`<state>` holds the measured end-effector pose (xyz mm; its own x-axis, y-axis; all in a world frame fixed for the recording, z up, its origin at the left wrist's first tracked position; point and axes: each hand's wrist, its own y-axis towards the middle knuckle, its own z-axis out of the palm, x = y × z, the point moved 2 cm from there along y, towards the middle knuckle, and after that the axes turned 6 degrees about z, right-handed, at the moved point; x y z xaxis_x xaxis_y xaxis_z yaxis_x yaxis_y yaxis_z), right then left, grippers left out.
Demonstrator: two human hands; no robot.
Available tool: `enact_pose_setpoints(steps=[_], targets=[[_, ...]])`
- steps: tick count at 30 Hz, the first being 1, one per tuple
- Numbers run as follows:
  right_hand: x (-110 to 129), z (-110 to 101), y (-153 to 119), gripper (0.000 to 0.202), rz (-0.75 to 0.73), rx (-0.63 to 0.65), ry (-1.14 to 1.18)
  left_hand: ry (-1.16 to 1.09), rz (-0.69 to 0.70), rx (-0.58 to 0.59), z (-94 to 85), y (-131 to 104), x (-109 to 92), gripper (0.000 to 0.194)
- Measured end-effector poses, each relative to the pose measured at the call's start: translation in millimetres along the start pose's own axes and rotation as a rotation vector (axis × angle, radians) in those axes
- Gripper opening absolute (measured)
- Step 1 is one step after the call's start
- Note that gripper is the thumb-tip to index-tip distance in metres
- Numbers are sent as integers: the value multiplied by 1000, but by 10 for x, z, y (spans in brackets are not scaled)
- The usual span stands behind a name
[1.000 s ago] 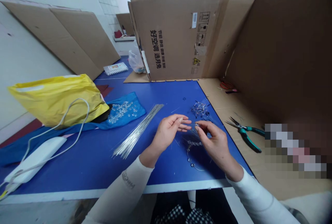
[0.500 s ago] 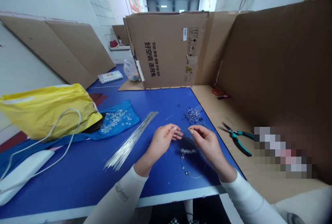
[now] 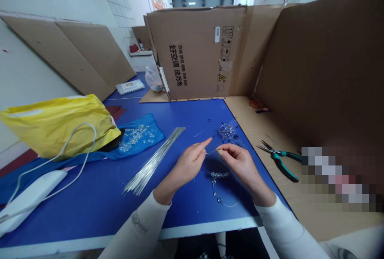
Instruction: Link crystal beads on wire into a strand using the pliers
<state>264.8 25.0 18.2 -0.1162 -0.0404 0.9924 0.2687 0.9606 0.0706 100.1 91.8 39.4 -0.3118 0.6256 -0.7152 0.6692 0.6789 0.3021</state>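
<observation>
A thin wire (image 3: pixel 212 152) spans the small gap between my hands above the blue table. My right hand (image 3: pixel 241 163) pinches it between thumb and fingertips. My left hand (image 3: pixel 189 162) has its index finger stretched forward, and its other fingers are curled in where the wire's other end meets them; part of that hold is hidden. Just below lies a strand of clear beads (image 3: pixel 215 187), with a row of beads at its top and a bare curved wire tail. Behind my hands is a small heap of shiny metal and dark pieces (image 3: pixel 227 132).
A bundle of straight silver wires (image 3: pixel 154 161) lies left of my hands. Loose clear beads (image 3: pixel 136 137) rest on blue cloth (image 3: pixel 154 123) beside a yellow bag (image 3: pixel 60 125). Green-handled pliers (image 3: pixel 280 159) lie on cardboard at right. Tall cardboard walls (image 3: pixel 198 51) stand behind and right.
My left hand has turned: its index finger now points forward and the other fingers have curled in at the wire. The right hand keeps its pinch. The view has shifted slightly.
</observation>
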Motion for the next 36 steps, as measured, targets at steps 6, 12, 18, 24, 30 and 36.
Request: enact_pose_setpoints(steps=[6, 12, 18, 24, 30, 36], targets=[[-58, -2, 12, 25, 23, 3, 40, -55, 20, 51, -19, -23, -17, 46], [-25, -65, -40, 25, 47, 46, 19, -89, -78, 9, -49, 9, -62, 10], [-61, -102, -46, 24, 73, 38, 31, -304, -193, 19, -21, 33, -44, 13], [-81, -113, -43, 25, 85, -3, 46, -516, -252, 71, 1, 15, 0, 12], [-86, -106, -58, 22, 38, -32, 44, -345, -175, -107, 14, 32, 9, 12], [-94, -47, -98, 18, -169, -122, -193, -404, -136, -126, 115, 14, -26, 25]])
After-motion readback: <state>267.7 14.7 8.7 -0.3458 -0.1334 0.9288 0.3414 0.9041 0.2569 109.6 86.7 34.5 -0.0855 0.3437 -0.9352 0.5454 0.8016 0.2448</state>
